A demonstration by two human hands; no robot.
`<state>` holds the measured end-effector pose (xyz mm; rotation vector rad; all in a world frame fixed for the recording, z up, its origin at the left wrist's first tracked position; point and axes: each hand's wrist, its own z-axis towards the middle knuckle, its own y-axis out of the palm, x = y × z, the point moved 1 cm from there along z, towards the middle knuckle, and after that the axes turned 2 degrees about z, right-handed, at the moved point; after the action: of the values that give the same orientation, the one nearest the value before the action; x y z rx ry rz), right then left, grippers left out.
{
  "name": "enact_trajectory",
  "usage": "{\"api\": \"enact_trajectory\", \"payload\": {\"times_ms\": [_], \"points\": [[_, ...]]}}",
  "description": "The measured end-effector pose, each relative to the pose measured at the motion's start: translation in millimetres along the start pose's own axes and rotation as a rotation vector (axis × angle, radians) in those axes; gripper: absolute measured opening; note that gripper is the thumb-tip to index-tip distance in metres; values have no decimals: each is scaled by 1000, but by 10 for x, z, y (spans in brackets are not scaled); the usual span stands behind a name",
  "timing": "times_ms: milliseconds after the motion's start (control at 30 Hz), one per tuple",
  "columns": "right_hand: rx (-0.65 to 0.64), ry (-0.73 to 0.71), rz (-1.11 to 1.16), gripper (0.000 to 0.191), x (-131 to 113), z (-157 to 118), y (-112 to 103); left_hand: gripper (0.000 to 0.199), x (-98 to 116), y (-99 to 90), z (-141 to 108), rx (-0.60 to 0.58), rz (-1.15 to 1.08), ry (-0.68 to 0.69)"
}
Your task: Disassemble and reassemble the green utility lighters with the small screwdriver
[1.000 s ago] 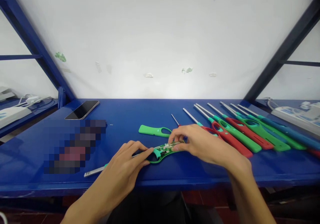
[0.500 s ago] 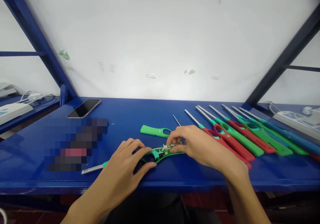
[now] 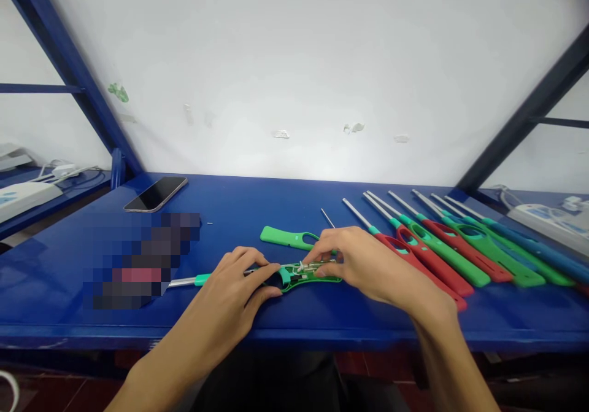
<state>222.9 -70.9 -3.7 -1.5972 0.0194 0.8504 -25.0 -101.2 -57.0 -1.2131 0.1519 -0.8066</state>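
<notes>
Nearest the camera, the left hand (image 3: 234, 289) lay on the blue table (image 3: 322, 320) with its fingers curled, thumb and forefinger pinching the front end of an opened green lighter (image 3: 301, 275) where its metal tube (image 3: 184, 281) ran off to the left. The right hand (image 3: 363, 261) came in from the other side, its fingertips pressed together on the small parts inside the lighter's open shell. The lighter lay flat near the table's front edge, between the two hands. Just behind it lay a loose green shell half (image 3: 288, 237), and beside that a thin metal rod (image 3: 327, 217). Farther right, a row of finished lighters (image 3: 442, 249), red, green and blue, lay side by side. At the far left rested a phone (image 3: 155, 193), near the white wall (image 3: 294, 62).
</notes>
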Motion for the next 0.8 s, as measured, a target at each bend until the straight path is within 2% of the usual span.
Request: {"api": "enact_trajectory", "payload": {"times_ms": [200, 300, 500, 700, 800], "points": [[-27, -33, 126, 21, 66, -15, 27, 24, -19, 4, -7, 12, 25, 0], [-38, -26, 162, 21, 85, -14, 37, 24, -24, -6, 2, -20, 51, -18], [-20, -4, 149, 19, 62, -32, 25, 31, -20, -2, 16, -86, 71, -30], [-49, -23, 112, 17, -46, -74, -30, 29, -4, -51, 14, -121, 27, -47], [16, -43, 95, 19, -100, -74, -32, 29, -5, -62, 9, -127, 12, -70]]}}
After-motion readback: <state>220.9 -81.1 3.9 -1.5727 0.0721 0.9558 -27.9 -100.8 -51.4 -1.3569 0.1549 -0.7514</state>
